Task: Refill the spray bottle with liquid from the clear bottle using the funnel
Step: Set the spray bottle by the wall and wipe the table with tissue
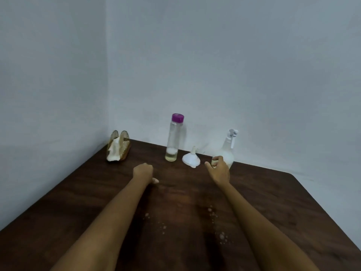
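The clear bottle [172,139] with a purple cap stands upright near the table's far edge, a little yellowish liquid at its bottom. To its right, a white funnel [191,158] rests wide end down with its spout pointing up. The white spray bottle [227,148] stands further right by the wall, its trigger head on. My right hand [219,169] is at the spray bottle's lower left, with thumb and fingers spread around its base; I cannot tell whether they touch it. My left hand [143,171] rests on the table in front of the clear bottle, its fingers curled in and holding nothing.
A wire napkin holder [119,146] with white tissue sits in the far left corner. The dark wooden table [78,202] meets pale walls at the back and left. Small droplets [221,235] speckle the tabletop between my forearms.
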Tool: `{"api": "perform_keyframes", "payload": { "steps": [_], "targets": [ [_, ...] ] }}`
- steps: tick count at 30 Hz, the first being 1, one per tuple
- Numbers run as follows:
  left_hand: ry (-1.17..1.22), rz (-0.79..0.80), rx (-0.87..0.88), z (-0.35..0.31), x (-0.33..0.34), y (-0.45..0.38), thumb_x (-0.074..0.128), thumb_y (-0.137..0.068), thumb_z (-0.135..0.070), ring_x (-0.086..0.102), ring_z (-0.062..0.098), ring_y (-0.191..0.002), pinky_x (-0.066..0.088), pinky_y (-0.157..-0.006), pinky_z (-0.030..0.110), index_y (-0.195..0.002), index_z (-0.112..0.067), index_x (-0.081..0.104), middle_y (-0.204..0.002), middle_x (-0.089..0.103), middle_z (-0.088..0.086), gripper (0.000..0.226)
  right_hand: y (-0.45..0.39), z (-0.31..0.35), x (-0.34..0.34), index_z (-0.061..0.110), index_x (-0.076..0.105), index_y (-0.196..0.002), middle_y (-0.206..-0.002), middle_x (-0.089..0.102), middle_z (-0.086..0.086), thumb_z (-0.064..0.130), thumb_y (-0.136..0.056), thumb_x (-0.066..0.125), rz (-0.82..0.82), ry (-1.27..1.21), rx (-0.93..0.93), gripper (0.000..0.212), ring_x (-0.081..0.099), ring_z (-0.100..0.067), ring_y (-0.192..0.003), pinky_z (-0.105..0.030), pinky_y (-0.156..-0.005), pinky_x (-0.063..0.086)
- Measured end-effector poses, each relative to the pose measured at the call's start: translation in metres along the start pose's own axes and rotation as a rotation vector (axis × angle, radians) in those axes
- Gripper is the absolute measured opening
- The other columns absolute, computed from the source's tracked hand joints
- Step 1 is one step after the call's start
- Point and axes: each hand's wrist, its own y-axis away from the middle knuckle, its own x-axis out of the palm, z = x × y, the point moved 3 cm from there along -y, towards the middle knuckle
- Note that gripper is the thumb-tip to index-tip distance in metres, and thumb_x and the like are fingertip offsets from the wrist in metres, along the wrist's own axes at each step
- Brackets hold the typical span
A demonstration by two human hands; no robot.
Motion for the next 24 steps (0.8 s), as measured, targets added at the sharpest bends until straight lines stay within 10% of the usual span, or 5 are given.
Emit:
{"api": "perform_keyframes", "payload": {
  "steps": [8, 14, 20, 24],
  "targets": [
    [-0.04, 0.008, -0.305, 0.16, -0.018, 0.029, 0.068, -0.082, -0.04, 0.049, 0.022, -0.128, 0.043, -0.101, 0.031, -0.136, -0.01, 0.043, -0.139, 0.048, 0.008, 0.066, 0.022, 0.103, 0.072, 0.005, 0.066, -0.091, -0.079, 0.06, 0.0, 0.026, -0.086, 0.063, 0.192, -0.01, -0.254, 0.022, 0.056, -0.014, -0.076, -0.025, -0.069, 0.041],
    [0.042, 0.002, -0.325, 0.18, -0.013, 0.016, 0.071, -0.08, -0.039, 0.05, 0.02, -0.128, 0.044, -0.099, 0.028, -0.136, -0.01, 0.044, -0.14, 0.049, 0.008, 0.068, 0.043, 0.201, 0.167, 0.012, 0.062, -0.106, -0.094, 0.068, -0.005, 0.03, -0.088, 0.059, 0.34, 0.098, -0.531, 0.026, 0.062, -0.017, -0.086, -0.028, -0.072, 0.047],
    [0.034, 0.037, -0.354, 0.19, -0.019, -0.013, 0.076, -0.075, -0.036, 0.05, 0.022, -0.127, 0.044, -0.099, 0.03, -0.135, -0.008, 0.045, -0.137, 0.049, 0.008, 0.073, 0.042, 0.239, 0.232, 0.011, 0.039, -0.136, -0.119, 0.063, -0.009, 0.041, -0.089, 0.055, 0.217, 0.354, -0.434, 0.058, 0.06, -0.026, -0.11, -0.034, -0.084, 0.049],
    [0.007, 0.084, -0.384, 0.187, -0.022, -0.026, 0.068, -0.084, -0.027, 0.065, 0.016, -0.089, 0.046, -0.04, 0.02, -0.128, -0.01, 0.055, -0.125, 0.06, 0.004, 0.049, 0.034, 0.243, 0.247, 0.01, 0.05, -0.128, -0.116, 0.065, -0.009, 0.035, -0.09, 0.057, 0.147, 0.397, -0.317, 0.046, 0.064, -0.024, -0.105, -0.028, -0.079, 0.049]
  ]
}}
